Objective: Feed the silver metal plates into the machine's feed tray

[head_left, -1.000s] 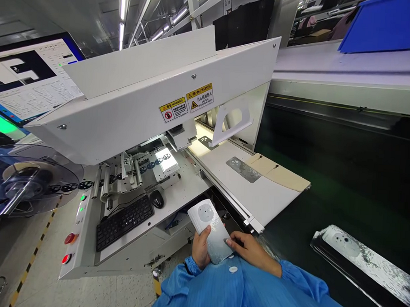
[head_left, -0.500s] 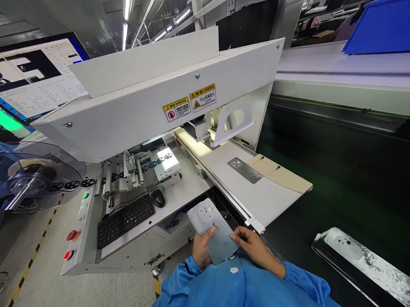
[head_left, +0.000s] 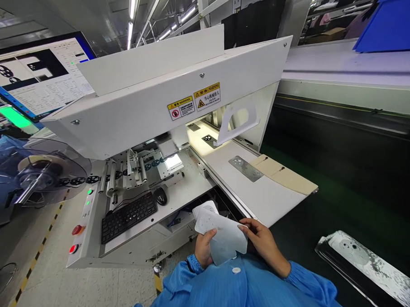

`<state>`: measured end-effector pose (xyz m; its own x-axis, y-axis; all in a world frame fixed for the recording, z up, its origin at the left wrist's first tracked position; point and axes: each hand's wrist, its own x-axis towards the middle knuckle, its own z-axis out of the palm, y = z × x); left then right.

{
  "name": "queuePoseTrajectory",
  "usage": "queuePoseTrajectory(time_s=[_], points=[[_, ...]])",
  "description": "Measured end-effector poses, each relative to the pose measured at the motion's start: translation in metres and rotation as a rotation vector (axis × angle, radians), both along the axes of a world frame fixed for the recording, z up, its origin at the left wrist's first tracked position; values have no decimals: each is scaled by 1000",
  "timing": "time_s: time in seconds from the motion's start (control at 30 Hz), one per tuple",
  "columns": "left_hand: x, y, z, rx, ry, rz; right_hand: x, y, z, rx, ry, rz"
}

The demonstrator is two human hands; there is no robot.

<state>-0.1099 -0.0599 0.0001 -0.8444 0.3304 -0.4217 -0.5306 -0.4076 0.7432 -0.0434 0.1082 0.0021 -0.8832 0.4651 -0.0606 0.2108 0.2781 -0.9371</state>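
A stack of thin grey phone back panels (head_left: 221, 256) lies in my left hand (head_left: 204, 249), whose thumb presses on the top. The uppermost panel (head_left: 226, 232) is turned askew over the others. My right hand (head_left: 260, 241) pinches this panel by its right end between thumb and fingers. Ahead of my hands, another phone back panel (head_left: 245, 168) rests flat on the white plate (head_left: 254, 196) of the machine. Deeper in, under the light, sits a panel bearing a black ring-shaped piece (head_left: 210, 140).
The white machine (head_left: 160, 92) with warning labels spans the view. On its left ledge are a keyboard (head_left: 129, 217) and a mouse (head_left: 160, 196). A clear reel (head_left: 43, 173) feeds black rings. At right, a black tray (head_left: 355, 280) holds speckled panels on a dark surface.
The top panel has swung askew from the stack with my right hand's pull. Inside the machine, the head has moved left, uncovering a panel with black rings on it.
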Motion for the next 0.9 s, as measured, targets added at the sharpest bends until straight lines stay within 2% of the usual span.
queuePoseTrajectory(time_s=[0.1, 0.23, 0.3, 0.37, 0.5, 0.67, 0.9], points=[[1, 1, 5, -17, -4, -29, 4, -2, 1, 230, 88, 24], [0, 3, 12, -4, 1, -63, 9, -8, 3, 537, 198, 254], [0, 4, 14, 6, 25, -75, 9, -10, 1, 643, 212, 379], [0, 4, 14, 9, 34, -81, 8, -10, -3, 706, 217, 447], [0, 3, 10, 23, 36, -96, 6, -8, -10, 734, 223, 471], [-1, 2, 4, 20, 43, -80, 7, -7, -13, 694, 217, 458], [-1, 5, 8, 11, 34, -74, 10, -6, -19, 682, 215, 425]])
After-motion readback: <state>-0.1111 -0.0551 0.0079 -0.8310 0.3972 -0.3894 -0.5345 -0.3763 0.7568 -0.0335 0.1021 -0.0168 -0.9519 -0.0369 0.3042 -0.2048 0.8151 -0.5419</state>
